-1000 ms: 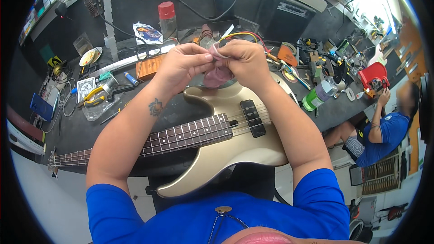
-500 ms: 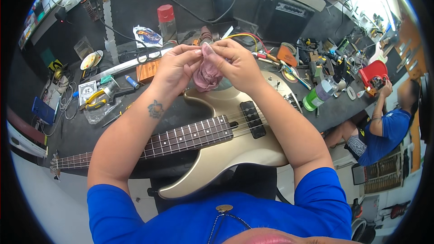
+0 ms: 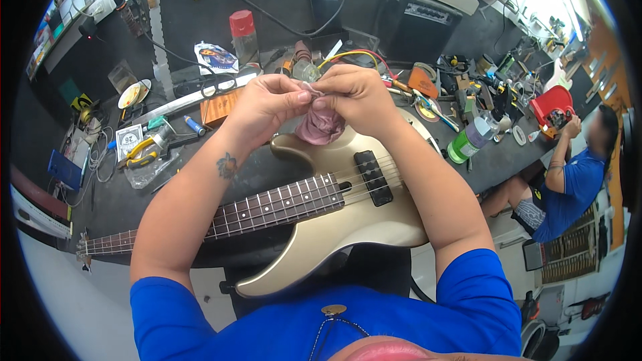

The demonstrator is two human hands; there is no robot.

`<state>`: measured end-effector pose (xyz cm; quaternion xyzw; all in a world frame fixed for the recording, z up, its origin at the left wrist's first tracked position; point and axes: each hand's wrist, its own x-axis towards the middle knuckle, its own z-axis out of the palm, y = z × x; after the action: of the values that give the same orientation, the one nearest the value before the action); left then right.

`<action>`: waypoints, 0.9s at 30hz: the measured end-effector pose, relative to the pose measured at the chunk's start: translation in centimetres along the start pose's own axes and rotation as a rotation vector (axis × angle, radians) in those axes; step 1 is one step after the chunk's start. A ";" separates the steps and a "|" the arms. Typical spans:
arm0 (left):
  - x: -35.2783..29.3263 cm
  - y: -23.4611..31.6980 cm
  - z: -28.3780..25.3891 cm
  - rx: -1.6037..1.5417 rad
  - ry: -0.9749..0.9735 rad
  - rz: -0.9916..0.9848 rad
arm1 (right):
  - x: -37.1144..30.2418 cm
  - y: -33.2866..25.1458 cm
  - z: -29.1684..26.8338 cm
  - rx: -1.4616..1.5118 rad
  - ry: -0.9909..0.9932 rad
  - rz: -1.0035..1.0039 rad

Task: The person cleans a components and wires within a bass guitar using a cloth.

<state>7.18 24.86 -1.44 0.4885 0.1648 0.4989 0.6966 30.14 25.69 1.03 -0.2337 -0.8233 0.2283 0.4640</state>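
Note:
A crumpled mauve cloth (image 3: 321,127) hangs between my two hands, above the upper horn of a gold bass guitar (image 3: 334,237). Its upper edge is pinched by my left hand (image 3: 271,100), thumb against fingers. My right hand (image 3: 354,93) grips the same cloth from the other side, thumb pressed close to the left one. The bass lies flat in front of me, its dark fretboard (image 3: 281,204) pointing left. My right forearm hides part of the body and the controls.
Yellow-handled pliers (image 3: 144,154) and a plastic bag lie at left. Behind my hands stand a red-capped bottle (image 3: 243,33) and a black amplifier (image 3: 414,27). At right are a green-and-purple bottle (image 3: 471,139) and a red tray (image 3: 552,108); a person in blue (image 3: 568,180) sits there.
My fingers have shifted on the cloth and drawn closer together at its top. The cloth now hangs slightly lower and to the right, more bunched.

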 end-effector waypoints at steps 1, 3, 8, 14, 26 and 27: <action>0.2 0.0 -0.1 -0.007 -0.022 0.005 | 0.0 0.0 -0.1 0.027 0.011 0.013; 0.2 0.0 -0.3 -0.013 -0.012 0.016 | 0.1 0.0 0.0 0.031 0.062 0.036; 0.0 0.0 0.2 -0.033 0.102 0.064 | 0.6 0.0 -0.3 0.188 0.153 0.107; 0.2 0.2 0.6 0.098 0.115 0.041 | -0.1 -0.4 1.2 -0.093 0.089 0.005; 0.6 2.0 -0.3 0.252 -0.021 0.036 | 0.2 -0.8 0.8 -0.304 0.091 -0.181; 0.6 2.1 -0.4 0.287 -0.018 0.049 | 0.2 -0.8 0.9 -0.322 0.103 -0.175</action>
<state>6.04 25.60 0.25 0.5916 0.2161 0.4826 0.6086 29.10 25.00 1.24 -0.2440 -0.8416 0.0403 0.4801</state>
